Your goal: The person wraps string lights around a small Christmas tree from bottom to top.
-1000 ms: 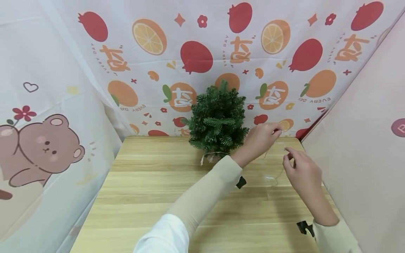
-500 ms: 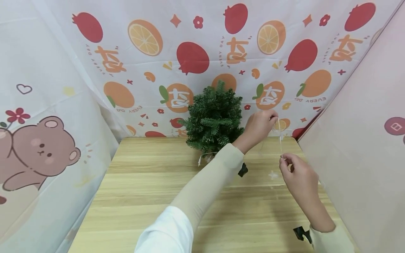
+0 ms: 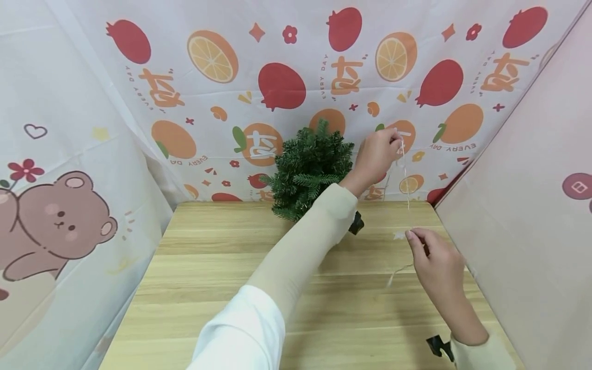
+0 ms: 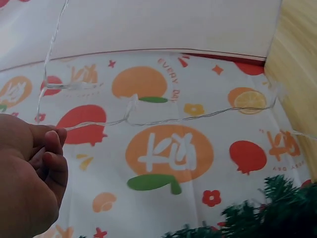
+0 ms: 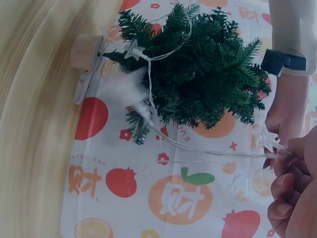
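Observation:
A string of clear-wired fairy lights point(image 3: 406, 182) with star-shaped pieces runs between my two hands. My left hand point(image 3: 376, 156) is raised beside the tree and pinches the wire; in the left wrist view, the light string point(image 4: 173, 118) stretches away from its fingertips. Lower and to the right, my right hand point(image 3: 439, 270) pinches another stretch between thumb and forefinger, with a loose end dangling below. Close to those fingers, the right wrist view shows a clear star point(image 5: 267, 139); another star is blurred. The small green artificial Christmas tree point(image 3: 314, 172) stands left of my left hand, its base hidden by my arm.
The tree's round wooden base point(image 5: 85, 52) shows in the right wrist view, with a white box-like piece point(image 5: 81, 88) beside it. Fruit-printed cloth point(image 3: 284, 85) hangs behind the wooden table point(image 3: 208, 267). A plain pale wall point(image 3: 532, 246) borders the right side.
My left hand has risen with the wire, drawing the string into a long upright line between my hands. My right hand has dropped slightly and still pinches the wire.

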### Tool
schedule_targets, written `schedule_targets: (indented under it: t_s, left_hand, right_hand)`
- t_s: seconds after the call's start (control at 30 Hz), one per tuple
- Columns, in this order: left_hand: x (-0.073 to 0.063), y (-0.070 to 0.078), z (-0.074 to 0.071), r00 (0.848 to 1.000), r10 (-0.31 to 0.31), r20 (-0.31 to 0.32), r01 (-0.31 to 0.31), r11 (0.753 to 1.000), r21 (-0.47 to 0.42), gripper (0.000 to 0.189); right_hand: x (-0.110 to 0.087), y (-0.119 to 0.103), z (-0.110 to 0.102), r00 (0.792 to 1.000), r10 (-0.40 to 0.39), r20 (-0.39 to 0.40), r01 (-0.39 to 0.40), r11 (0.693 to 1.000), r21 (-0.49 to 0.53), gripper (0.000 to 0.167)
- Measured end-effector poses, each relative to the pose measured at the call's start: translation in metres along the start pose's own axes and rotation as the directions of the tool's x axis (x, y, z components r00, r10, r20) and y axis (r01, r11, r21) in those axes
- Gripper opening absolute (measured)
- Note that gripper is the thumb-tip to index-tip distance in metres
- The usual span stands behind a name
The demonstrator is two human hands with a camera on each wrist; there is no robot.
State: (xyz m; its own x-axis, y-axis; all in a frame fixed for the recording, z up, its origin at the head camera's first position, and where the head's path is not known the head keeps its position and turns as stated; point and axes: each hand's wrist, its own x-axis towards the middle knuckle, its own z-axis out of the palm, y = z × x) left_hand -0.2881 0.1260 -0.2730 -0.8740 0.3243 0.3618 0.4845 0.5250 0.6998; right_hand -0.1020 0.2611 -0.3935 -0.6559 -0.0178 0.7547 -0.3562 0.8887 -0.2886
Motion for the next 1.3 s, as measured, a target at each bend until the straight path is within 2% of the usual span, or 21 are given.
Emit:
schedule_targets:
  t_s: [0.17,0.37,0.47,0.6,0.77,0.87,1.03,1.3]
  left_hand:
    - [0.011,0.001,-0.011,0.999,-0.035,0.021,0.036,0.999,-0.02,0.024]
    - [0.024,-0.009,-0.025,0.996,-0.093,0.015,0.094,0.979,-0.178,0.019]
    - [0.03,-0.013,-0.033,0.995,-0.1,0.014,0.101,0.966,-0.239,0.019]
    - [0.036,-0.019,-0.042,0.994,-0.107,-0.003,0.102,0.956,-0.276,0.021]
    - [0.04,-0.023,-0.052,0.989,-0.145,-0.02,0.131,0.941,-0.311,0.021]
    - [0.044,-0.022,-0.058,0.989,-0.148,-0.009,0.139,0.95,-0.279,0.021]
    - [0.051,-0.019,-0.066,0.99,-0.14,-0.037,0.133,0.98,-0.146,0.023]
    - [0.064,-0.022,-0.078,0.991,-0.133,-0.032,0.133,0.991,0.007,0.025]
  right_hand:
    - [0.001,-0.006,-0.001,0.999,-0.03,-0.045,0.031,0.999,0.037,0.015]
    - [0.004,-0.012,0.0,0.999,-0.027,-0.026,0.029,0.997,0.072,0.014]
    - [0.005,-0.016,0.0,0.999,-0.045,-0.023,0.047,0.996,0.078,0.012]
    - [0.007,-0.021,-0.002,0.999,-0.053,-0.009,0.054,0.993,0.108,0.01]
    - [0.009,-0.031,-0.004,0.998,-0.06,0.022,0.057,0.988,0.142,0.007]
    - [0.01,-0.037,-0.005,0.997,-0.075,0.035,0.068,0.983,0.168,0.008]
    - [0.01,-0.047,-0.006,0.994,-0.083,0.065,0.069,0.978,0.199,0.009]
    - [0.015,-0.064,-0.005,0.993,-0.072,0.096,0.044,0.963,0.267,0.014]
